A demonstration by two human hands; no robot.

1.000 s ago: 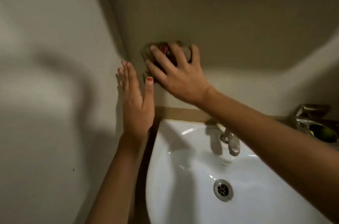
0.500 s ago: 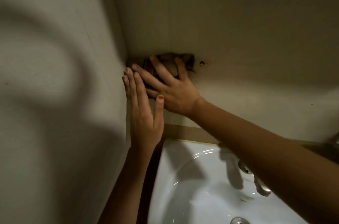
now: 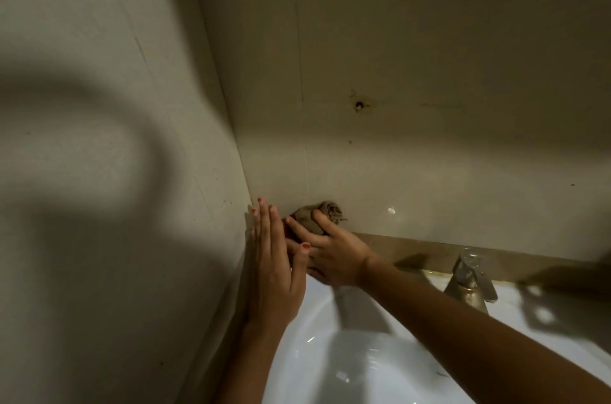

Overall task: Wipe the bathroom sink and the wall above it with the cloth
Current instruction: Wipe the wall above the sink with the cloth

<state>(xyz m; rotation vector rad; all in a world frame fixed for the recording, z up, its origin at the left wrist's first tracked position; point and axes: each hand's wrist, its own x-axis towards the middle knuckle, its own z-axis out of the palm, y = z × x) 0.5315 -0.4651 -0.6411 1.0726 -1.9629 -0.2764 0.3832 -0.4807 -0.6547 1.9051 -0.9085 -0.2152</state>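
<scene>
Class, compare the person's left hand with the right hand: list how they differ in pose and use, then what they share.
The left hand is flat, fingers straight; the right hand curls round the cloth. The left hand rests on the side wall; the right hand presses against the back wall. Both sit in the corner above the sink.

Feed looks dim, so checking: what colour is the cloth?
The cloth looks brownish tan, seen best in the head view.
</scene>
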